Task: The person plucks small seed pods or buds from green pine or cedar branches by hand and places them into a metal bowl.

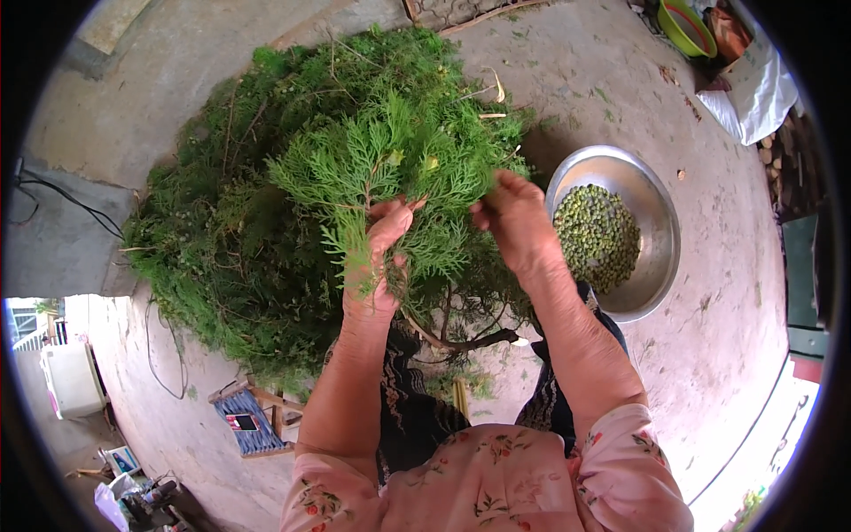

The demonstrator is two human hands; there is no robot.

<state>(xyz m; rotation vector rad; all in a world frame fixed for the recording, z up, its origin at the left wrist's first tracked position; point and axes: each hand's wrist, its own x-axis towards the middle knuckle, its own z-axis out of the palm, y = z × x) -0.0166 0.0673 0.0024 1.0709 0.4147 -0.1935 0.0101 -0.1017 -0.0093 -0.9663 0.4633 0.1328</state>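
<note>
My left hand is closed round the stem of a leafy green conifer branch, its flat, scaly sprays fanning out above the fingers. A few pale green cones show among the sprays. Beside the branch's right edge is my right hand, fingers curled in and thumb close to them; whatever is between them is hidden. Just right of that hand stands a round metal basin, with many small green cones heaped inside.
A large pile of cut conifer branches spreads across the concrete floor at the left. One thick bare stem juts out near my knees. A small folding stool is at lower left; a green tub and white sack are at upper right.
</note>
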